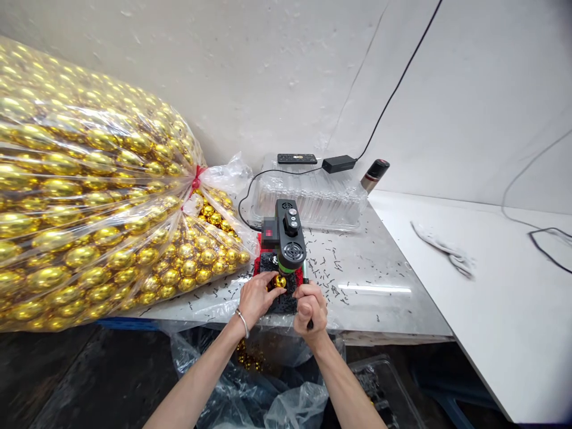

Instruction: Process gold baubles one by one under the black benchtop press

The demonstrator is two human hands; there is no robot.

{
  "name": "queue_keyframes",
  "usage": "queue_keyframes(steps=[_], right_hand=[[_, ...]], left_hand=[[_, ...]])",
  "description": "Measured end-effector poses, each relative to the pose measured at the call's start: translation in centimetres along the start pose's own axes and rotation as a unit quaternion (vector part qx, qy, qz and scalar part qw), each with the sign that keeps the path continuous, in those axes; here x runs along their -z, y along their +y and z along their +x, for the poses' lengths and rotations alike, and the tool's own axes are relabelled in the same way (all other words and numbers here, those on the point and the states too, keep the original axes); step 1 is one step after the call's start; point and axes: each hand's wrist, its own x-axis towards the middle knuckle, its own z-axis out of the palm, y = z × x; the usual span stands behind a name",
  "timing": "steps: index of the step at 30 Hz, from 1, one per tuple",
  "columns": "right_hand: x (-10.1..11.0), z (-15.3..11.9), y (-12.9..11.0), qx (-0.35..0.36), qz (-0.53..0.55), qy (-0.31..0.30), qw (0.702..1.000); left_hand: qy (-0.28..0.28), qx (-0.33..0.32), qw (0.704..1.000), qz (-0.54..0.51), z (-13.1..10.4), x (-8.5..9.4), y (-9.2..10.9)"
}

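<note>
My left hand (pixel 259 295), with a silver bracelet at the wrist, pinches a shiny gold ball (pixel 280 280) between thumb and fingers. The ball sits right under the head of a small black bench machine (pixel 292 238) that looks like a drill press, with a green ring at its lower end. Whether the machine touches the ball is hidden. My right hand (pixel 311 310) is wrapped round the machine's lever handle (pixel 310 324), whose dark tip shows below the fingers. Black bits cover the machine's base (pixel 284 302), which has red edges.
A big clear bag (pixel 111 196) of gold balls, tied with red, fills the left. Behind the machine are a clear plastic case (pixel 308 193), a remote (pixel 297 158), a power adapter (pixel 339 164) and a can (pixel 375 174). Below the table edge hangs an open plastic bag (pixel 295 405) with gold balls.
</note>
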Motion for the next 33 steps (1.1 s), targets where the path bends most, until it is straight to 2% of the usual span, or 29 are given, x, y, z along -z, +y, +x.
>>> queue_keyframes(steps=[6,10,13,15,17,18,20,22,23,25,27,29,30,31,32,33], right_hand=[[0.1,0.2,-0.1,0.018,-0.006,-0.019,1.000],[1.0,3.5,-2.0,-0.060,0.015,-0.005,0.998],[1.6,6.6,-3.3,-0.123,0.031,-0.005,0.992],[1.8,7.6,-3.7,-0.130,0.036,-0.011,0.991],[1.8,7.7,-3.8,-0.124,0.038,-0.013,0.992],[1.7,7.5,-3.7,-0.120,0.038,-0.012,0.992],[1.6,7.0,-3.7,-0.115,0.035,-0.009,0.993],[1.6,6.5,-3.6,-0.113,0.032,-0.006,0.993],[1.6,6.4,-3.6,-0.111,0.031,-0.008,0.993],[1.7,6.4,-3.6,-0.107,0.028,-0.015,0.994],[1.8,6.3,-3.5,-0.104,0.025,-0.024,0.994],[1.9,6.3,-3.4,-0.102,0.023,-0.028,0.994],[1.9,6.2,-3.4,-0.101,0.022,-0.029,0.994],[1.9,6.1,-3.4,-0.101,0.021,-0.029,0.994],[1.8,6.1,-3.4,-0.100,0.021,-0.028,0.994],[1.8,6.0,-3.4,-0.099,0.021,-0.026,0.995]], left_hand=[[-0.002,0.002,1.000,0.004,0.1,-0.1,0.0],[0.022,-0.009,0.999,-0.034,0.2,-0.2,-0.3],[0.045,0.009,0.995,-0.089,-1.4,0.5,-0.4],[-0.002,0.030,0.991,-0.130,-3.7,0.7,-0.6],[-0.107,0.040,0.980,-0.164,-6.5,0.2,-1.1],[-0.157,0.046,0.971,-0.177,-7.8,-0.4,-1.5],[-0.202,0.101,0.950,-0.215,-10.1,-2.4,-2.5],[-0.203,0.214,0.911,-0.288,-11.5,-4.4,-3.7],[-0.199,0.277,0.879,-0.334,-12.0,-5.2,-4.2],[-0.199,0.388,0.791,-0.429,-12.6,-5.9,-5.0],[-0.217,0.445,0.687,-0.532,-13.0,-5.3,-5.2],[-0.232,0.440,0.599,-0.627,-13.1,-3.7,-4.7],[-0.234,0.421,0.573,-0.663,-13.0,-2.6,-4.3],[-0.231,0.399,0.560,-0.688,-12.7,-1.6,-3.8],[-0.222,0.376,0.562,-0.703,-12.2,-0.5,-3.2],[-0.207,0.353,0.577,-0.707,-11.5,0.4,-2.6]])
